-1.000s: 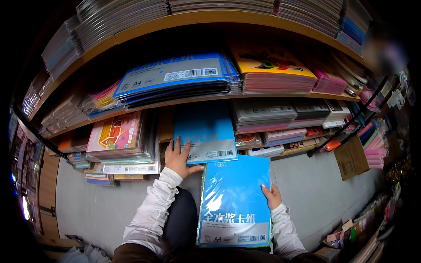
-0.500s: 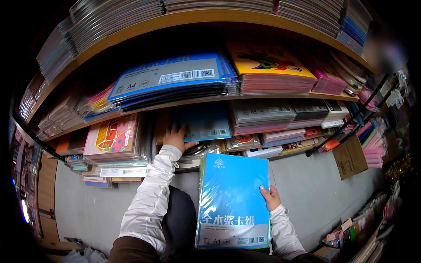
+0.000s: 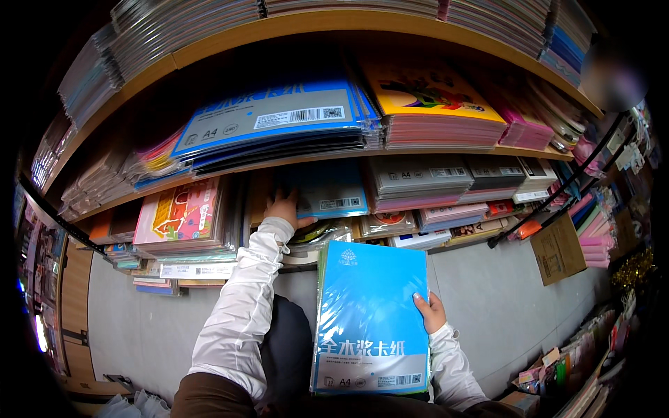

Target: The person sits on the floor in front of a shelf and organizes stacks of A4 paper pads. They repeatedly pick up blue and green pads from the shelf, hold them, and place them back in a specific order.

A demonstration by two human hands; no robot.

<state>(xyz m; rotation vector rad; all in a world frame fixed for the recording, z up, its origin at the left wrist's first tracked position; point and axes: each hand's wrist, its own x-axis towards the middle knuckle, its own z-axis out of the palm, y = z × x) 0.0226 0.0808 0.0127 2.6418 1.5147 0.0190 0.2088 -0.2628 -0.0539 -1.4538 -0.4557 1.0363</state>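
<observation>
My right hand (image 3: pixel 433 313) grips the right edge of a stack of plastic-wrapped card paper packs (image 3: pixel 373 299), its thumb on the front. The top pack has a blue cover with a grey band at the bottom, and greenish edges show along its left side. On the lower shelf, my left hand (image 3: pixel 283 210) reaches in at the left side of another blue card paper pack (image 3: pixel 334 189). Its fingers are apart and rest on the pack, with the thumb stretched out along the front edge. Shadow partly hides the fingertips.
Above, a wooden shelf (image 3: pixel 293 160) carries blue-grey packs (image 3: pixel 268 118) and yellow-covered packs (image 3: pixel 435 94). Pink illustrated packs (image 3: pixel 178 212) stand left of my left hand; grey packs (image 3: pixel 418 177) lie to the right. A cardboard box (image 3: pixel 559 249) sits on the floor at right.
My left hand has shifted slightly right and farther in over the blue pack on the lower shelf. The stack in my right hand stays nearly still.
</observation>
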